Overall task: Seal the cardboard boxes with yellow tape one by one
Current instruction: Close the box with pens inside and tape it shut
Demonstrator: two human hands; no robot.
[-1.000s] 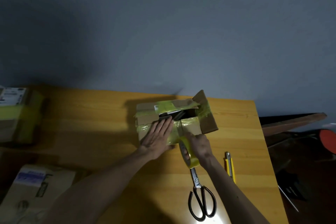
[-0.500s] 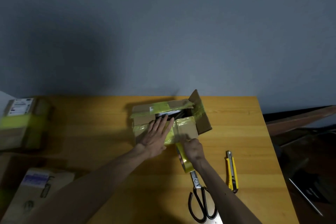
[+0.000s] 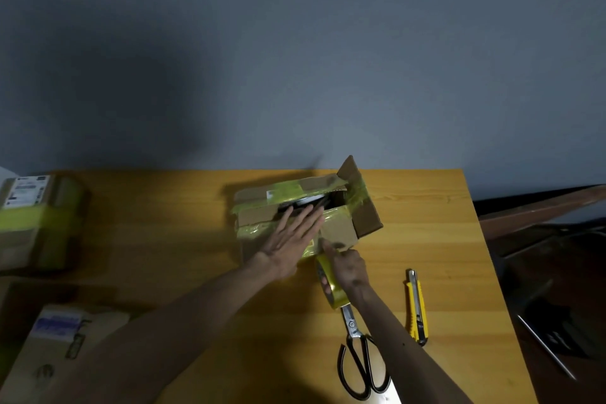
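A small cardboard box point(image 3: 341, 229) with old yellow-green tape on its flaps sits mid-table; its right flap stands up and a dark gap shows between the top flaps. My left hand point(image 3: 292, 239) lies flat, fingers spread, on the near top flap. My right hand point(image 3: 347, 267) grips a roll of yellow tape point(image 3: 331, 289) at the box's near edge, thumb pressing the tape end against the front of the box.
Black-handled scissors point(image 3: 360, 361) lie behind the roll near the table's front edge. A yellow utility knife point(image 3: 416, 307) lies to their right. A taped box point(image 3: 36, 220) stands far left, another labelled box point(image 3: 59, 348) lower left. The wooden table point(image 3: 164, 239) ends at right.
The view has shifted slightly. My left hand has lifted and slid a little right over the flap, blurred. My right hand with the roll has stayed at the box's near edge.
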